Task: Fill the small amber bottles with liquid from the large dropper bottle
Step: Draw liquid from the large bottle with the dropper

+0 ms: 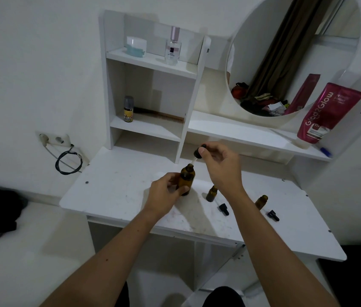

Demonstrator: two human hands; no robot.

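Note:
The large amber bottle (187, 178) stands upright and uncapped on the white tabletop (117, 187). My left hand (166, 193) grips its lower body. My right hand (218, 162) pinches the black bulb of the dropper (198, 152), held tilted just above the bottle's mouth, glass tip pointing down at it. Two small amber bottles stand open to the right: one (211, 193) close to my right wrist, the other (261, 202) further right. A black dropper cap lies in front of each, one (223, 209) and the other (273, 215).
A shelf unit at the back holds a small grey-capped bottle (128, 109), a comb, a jar and a perfume bottle (172, 46). A pink tube (328, 113) leans beside the round mirror (294, 52). A wall socket with a coiled cable (68, 161) is at left.

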